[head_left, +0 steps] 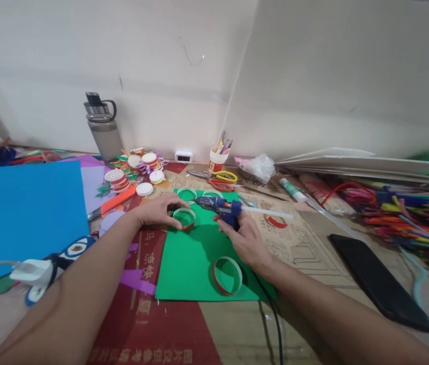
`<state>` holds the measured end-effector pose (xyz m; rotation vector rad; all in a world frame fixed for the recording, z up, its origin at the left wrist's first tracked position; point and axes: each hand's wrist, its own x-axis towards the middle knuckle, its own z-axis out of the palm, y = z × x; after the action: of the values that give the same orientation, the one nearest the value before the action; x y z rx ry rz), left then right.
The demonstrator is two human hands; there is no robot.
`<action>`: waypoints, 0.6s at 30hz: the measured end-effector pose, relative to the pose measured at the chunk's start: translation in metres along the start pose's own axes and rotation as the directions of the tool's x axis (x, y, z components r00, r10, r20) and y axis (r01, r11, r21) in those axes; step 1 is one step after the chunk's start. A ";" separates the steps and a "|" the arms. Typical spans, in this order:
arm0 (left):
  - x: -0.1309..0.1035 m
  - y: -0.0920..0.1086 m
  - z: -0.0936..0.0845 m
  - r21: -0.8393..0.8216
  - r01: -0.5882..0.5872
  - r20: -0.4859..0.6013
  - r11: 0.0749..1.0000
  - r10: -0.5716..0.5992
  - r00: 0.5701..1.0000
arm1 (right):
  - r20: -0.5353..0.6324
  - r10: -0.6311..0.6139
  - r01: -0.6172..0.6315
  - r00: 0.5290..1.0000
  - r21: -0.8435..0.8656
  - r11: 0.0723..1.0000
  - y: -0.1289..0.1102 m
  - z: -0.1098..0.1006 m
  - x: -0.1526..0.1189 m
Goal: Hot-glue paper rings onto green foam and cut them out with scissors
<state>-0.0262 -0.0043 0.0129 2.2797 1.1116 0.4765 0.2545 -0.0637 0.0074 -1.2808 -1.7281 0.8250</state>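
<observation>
My right hand [246,235] is wrapped round the handle of a blue hot glue gun [218,205], which has a white glue stick [271,211] sticking out of its back. The gun's nozzle points left, close to a red-and-white paper ring [187,227]. My left hand [161,210] holds that ring at its left side, thumb and fingers curved on it. A green sheet of paper [195,268] lies beneath. Two more rings stand at the sheet's far edge, partly hidden by the gun, and another paper ring [214,281] rests near its front edge.
A blue sheet [28,203], an orange utility knife [117,199] and a power strip [73,251] lie left. Behind stand a water bottle [104,132], yellow-handled scissors [225,176] and a cup of pens [219,159]. Right are a black phone-like slab [381,281] and pipe cleaners [407,218]. The gun's cord [275,314] runs forward.
</observation>
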 end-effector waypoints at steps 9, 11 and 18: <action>0.000 -0.003 0.001 0.041 -0.023 0.005 0.999 0.023 1.000 | 0.119 -0.095 0.115 0.988 -0.170 0.979 -0.014 -0.003 0.003; 0.000 -0.003 0.001 0.049 -0.026 0.006 0.998 0.025 1.000 | 0.131 -0.112 0.134 0.985 -0.171 0.976 -0.015 -0.002 0.005; 0.001 -0.003 0.001 0.040 -0.028 -0.003 0.999 0.029 1.000 | 0.179 -0.137 0.179 0.974 -0.245 0.953 -0.018 0.002 0.013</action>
<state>-0.0269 -0.0024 0.0103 2.3327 1.1007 0.4736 0.2434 -0.0562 0.0252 -1.2503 -2.0943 0.6381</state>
